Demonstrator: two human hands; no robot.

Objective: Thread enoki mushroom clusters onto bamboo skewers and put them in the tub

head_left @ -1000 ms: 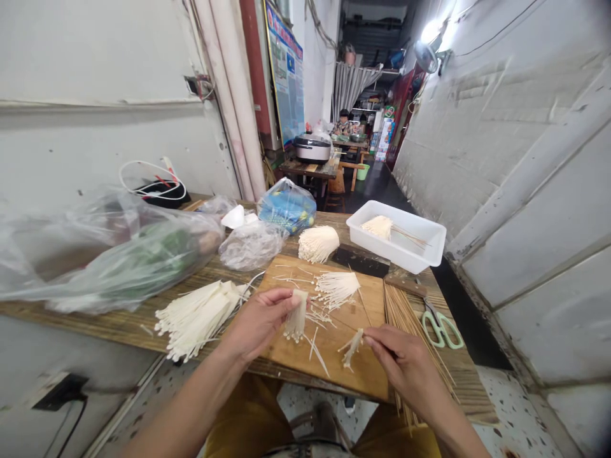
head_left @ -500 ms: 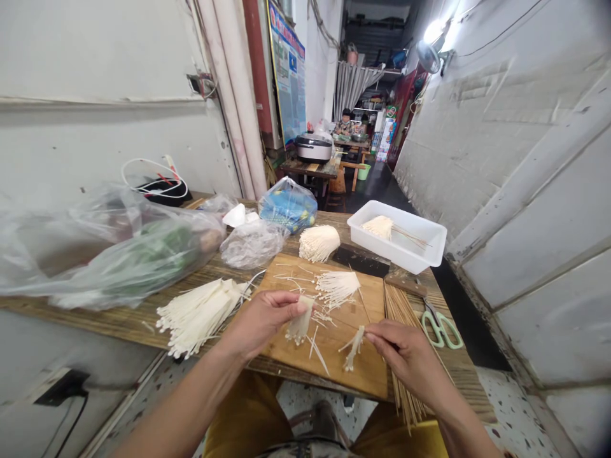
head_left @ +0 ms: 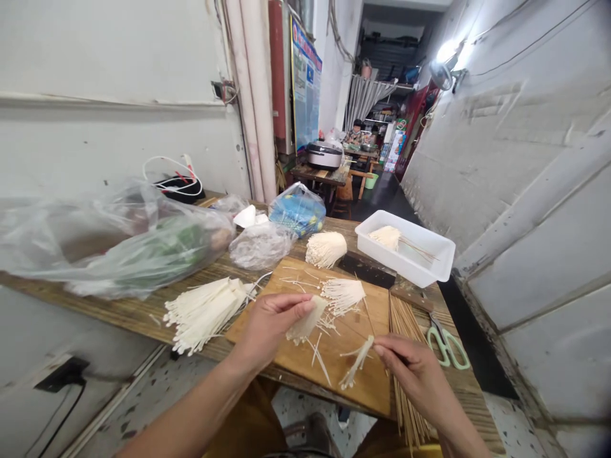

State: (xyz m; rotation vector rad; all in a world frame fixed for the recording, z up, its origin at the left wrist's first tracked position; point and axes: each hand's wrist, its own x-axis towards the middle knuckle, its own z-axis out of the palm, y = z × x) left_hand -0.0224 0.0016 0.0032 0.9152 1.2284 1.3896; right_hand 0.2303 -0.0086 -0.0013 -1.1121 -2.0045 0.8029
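Observation:
My left hand (head_left: pixel 277 324) is closed in a pinch on the root end of a flat bunch of enoki mushrooms (head_left: pixel 305 323), held over the wooden cutting board (head_left: pixel 291 366). Between the thumb and fingers of my right hand (head_left: pixel 413 362) is a smaller cluster of enoki (head_left: pixel 358 364), its caps hanging down over the board's right side. A fanned enoki bundle (head_left: pixel 342 294) lies on the board, with a thin skewer (head_left: pixel 369 316) running from it towards my right fingers. Whether those fingers also grip a skewer I cannot tell. Loose enoki strands (head_left: pixel 321 359) are scattered between my hands.
Bamboo skewers (head_left: pixel 405 324) and green-handled scissors (head_left: pixel 447 346) lie right of the board. Behind it are a cleaver (head_left: pixel 370 270), an enoki clump (head_left: pixel 326 249) and a white tray (head_left: pixel 429 254). More enoki (head_left: pixel 207 312) and plastic bags (head_left: pixel 157 251) lie left. A person sits far back.
My left hand has shifted slightly right with its enoki bunch, which is now turned flatter. My right hand still pinches the small cluster. The whole view has swung a little left.

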